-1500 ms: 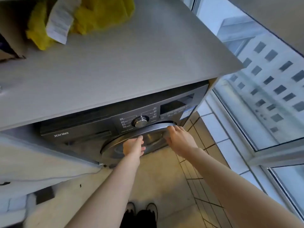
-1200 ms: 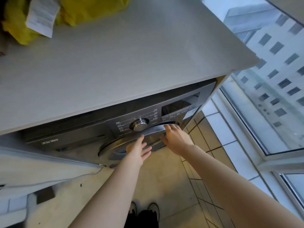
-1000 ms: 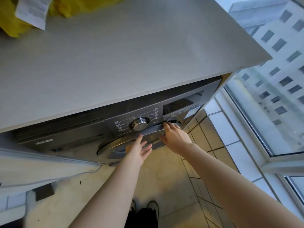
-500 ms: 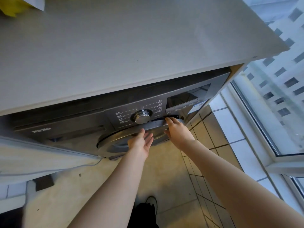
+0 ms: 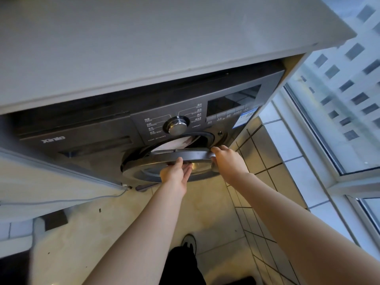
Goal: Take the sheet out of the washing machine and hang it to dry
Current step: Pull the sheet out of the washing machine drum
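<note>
Currently: door (image 5: 191,155) ajar, right hand (image 5: 226,161) gripping its rim, left hand (image 5: 176,171) flat-fingered against it; next, swing wide, pull sheet (image 5: 174,144).

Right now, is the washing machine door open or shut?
Partly open: the door stands away from the machine, and pale cloth shows in the gap behind it.

Sheet (image 5: 176,143) mostly hidden behind door (image 5: 185,155); labels (image 5: 152,125) unreadable

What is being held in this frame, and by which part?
The right hand holds the washing machine door by the right edge of its rim. The left hand only rests straight-fingered against the door's front.
</note>
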Demonstrator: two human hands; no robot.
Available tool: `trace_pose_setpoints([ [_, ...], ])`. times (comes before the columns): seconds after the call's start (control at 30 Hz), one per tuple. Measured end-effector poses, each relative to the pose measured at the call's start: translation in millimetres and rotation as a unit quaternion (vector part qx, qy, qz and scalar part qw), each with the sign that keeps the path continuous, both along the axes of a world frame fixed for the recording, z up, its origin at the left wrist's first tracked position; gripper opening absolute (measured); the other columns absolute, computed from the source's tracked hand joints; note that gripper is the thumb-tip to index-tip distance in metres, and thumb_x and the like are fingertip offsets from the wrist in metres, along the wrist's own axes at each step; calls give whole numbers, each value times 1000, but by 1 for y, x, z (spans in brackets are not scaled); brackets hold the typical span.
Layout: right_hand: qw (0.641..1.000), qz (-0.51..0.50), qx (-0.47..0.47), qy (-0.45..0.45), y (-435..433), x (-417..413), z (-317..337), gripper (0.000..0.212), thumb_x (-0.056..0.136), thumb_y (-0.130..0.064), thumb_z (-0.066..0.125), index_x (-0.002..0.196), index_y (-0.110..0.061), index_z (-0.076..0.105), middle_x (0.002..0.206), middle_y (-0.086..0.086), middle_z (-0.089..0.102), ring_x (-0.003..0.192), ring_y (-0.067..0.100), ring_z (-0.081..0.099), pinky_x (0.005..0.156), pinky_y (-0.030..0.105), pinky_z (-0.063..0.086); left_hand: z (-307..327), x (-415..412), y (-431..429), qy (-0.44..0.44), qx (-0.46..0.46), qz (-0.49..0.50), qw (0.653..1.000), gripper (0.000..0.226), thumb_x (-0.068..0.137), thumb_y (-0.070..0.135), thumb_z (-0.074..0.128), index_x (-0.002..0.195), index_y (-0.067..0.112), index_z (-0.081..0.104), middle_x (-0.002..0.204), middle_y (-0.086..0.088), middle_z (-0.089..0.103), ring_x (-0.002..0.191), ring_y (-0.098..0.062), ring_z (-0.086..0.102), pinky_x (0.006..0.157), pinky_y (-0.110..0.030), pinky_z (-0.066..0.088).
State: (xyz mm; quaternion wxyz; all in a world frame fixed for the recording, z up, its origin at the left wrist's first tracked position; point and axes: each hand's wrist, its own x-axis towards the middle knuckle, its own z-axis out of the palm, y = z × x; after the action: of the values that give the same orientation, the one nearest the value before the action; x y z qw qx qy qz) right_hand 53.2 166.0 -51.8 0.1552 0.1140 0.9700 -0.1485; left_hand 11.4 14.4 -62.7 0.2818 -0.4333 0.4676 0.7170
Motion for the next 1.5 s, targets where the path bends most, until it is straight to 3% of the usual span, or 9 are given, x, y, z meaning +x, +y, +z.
trace_pose_setpoints([
  [0.2, 999, -20, -24, -12, -12, 33, 11, 26, 98, -24, 50, 122, -15, 56, 112, 8, 60, 99, 26, 60, 85, 39, 54, -4, 26, -25, -3, 14, -33, 999, 18, 93, 10, 62, 106, -1, 57, 100, -20, 67, 86, -27, 70, 68, -32, 60],
  [0.5, 994, -75, -55, -55, -65, 101, 14, 23, 95, -26, 57, 117, -19, 59, 109, 5, 63, 97, 22, 61, 84, 37, 55, -9, 71, -73, 15, 2, -90, 996, 31, 93, 11, 61, 122, 3, 55, 108, -21, 64, 89, -29, 68, 63, -32, 58],
  [0.73, 988, -89, -74, -106, -118, 138, 10, 22, 91, -37, 61, 108, -23, 63, 102, 3, 63, 95, 22, 60, 83, 39, 55, -5, 104, -119, 37, -20, -119, 992, 34, 95, 14, 58, 128, 9, 54, 115, -20, 62, 96, -30, 65, 76, -39, 57],
  [0.93, 981, -80, -104, -140, -165, 153, 8, 26, 88, -39, 64, 110, -25, 63, 105, 0, 66, 96, 20, 61, 82, 37, 55, 1, 122, -157, 43, -55, -137, 988, 29, 96, 16, 58, 125, 12, 57, 118, -19, 61, 106, -35, 61, 84, -47, 56],
  [1.1, 978, -57, -129, -154, -205, 160, 6, 37, 90, -37, 63, 124, -25, 57, 115, 1, 64, 103, 21, 60, 84, 34, 53, 5, 128, -185, 57, -110, -147, 981, 15, 96, 18, 59, 111, 18, 61, 109, -12, 62, 95, -29, 61, 71, -41, 56],
  [1.37, 974, -24, -152, -164, -252, 161, 0, 39, 92, -36, 60, 129, -24, 55, 124, 5, 60, 107, 26, 59, 88, 39, 52, 3, 132, -219, 91, -171, -141, 971, 16, 96, 17, 59, 111, 22, 64, 93, 0, 67, 82, -19, 65, 58, -30, 52],
  [1.5, 969, -24, -174, -171, -271, 159, -4, 42, 92, -35, 60, 130, -21, 55, 123, 4, 61, 109, 26, 58, 89, 39, 51, 2, 132, -231, 98, -204, -150, 962, 22, 96, 19, 59, 118, 20, 64, 99, -1, 67, 91, -24, 65, 72, -38, 57],
])
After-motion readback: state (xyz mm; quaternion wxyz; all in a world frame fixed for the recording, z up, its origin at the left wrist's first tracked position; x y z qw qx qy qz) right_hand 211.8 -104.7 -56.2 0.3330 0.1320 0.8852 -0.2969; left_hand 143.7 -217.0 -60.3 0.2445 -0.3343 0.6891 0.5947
